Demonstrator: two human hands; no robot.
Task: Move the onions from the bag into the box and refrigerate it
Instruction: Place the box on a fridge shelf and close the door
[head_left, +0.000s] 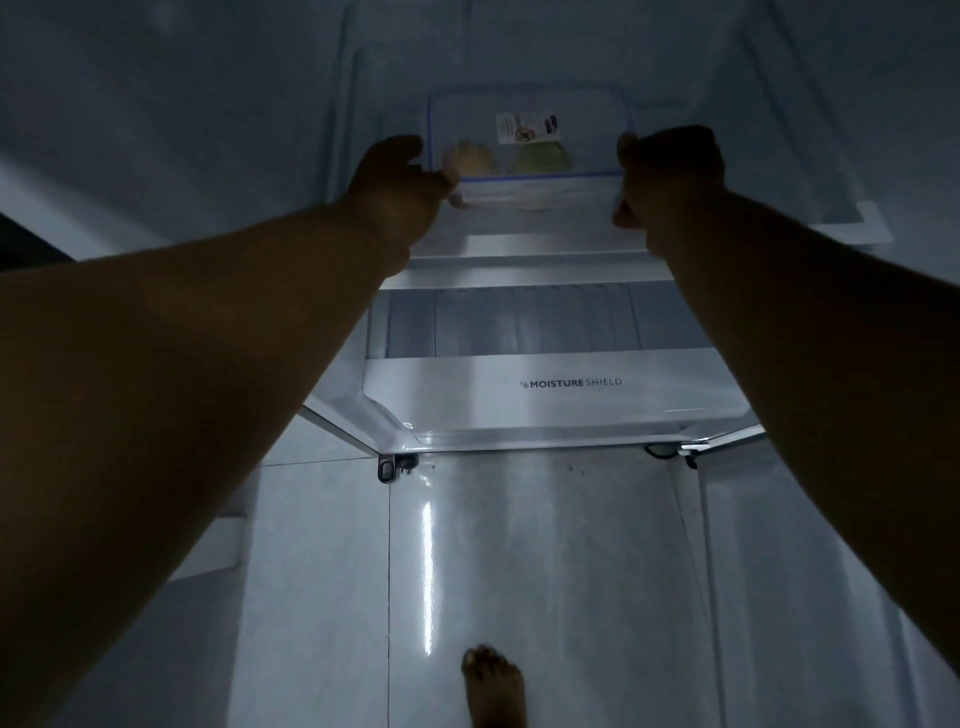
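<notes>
The box (524, 140), clear with a blue-edged lid, sits inside the fridge (208, 104) on a shelf (524, 244), held at both short ends. Through the lid two pale round shapes show, likely onions (472, 158), blurred by dim light; a small label (527, 127) on top is unreadable. The left hand (400, 176) clasps the box's left end, the right hand (670, 166) its right end, each grip curled round the box, fingertips hidden behind the walls. Below is a drawer (561, 384) marked "MOISTURE SHIELD". A bare foot (493, 686) stands on the tiled floor (571, 545), cut off by the frame's bottom edge.
</notes>
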